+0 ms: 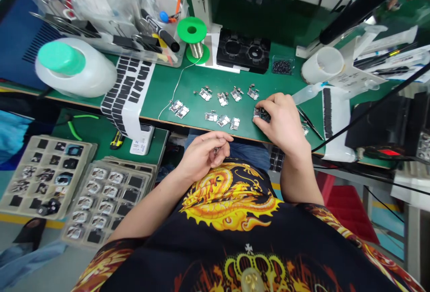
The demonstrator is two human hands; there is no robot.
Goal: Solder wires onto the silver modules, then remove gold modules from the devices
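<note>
- Right hand (284, 119): grip narrow, closed about a board (261, 113) on the desk (161, 90); I'd pinch only its edges, lightly.
- Left hand (206, 151): curled loosely round a small part (217, 150), mostly hidden from me.
- Beyond: modules (223, 99) in loose rows, then the solder spool (192, 36).

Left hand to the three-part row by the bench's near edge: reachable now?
Probably yes: the left hand sits just short of that row of small metal parts, with no object visible between. Its curled fingers seem to hold a small part, which may hamper pickup.
</note>
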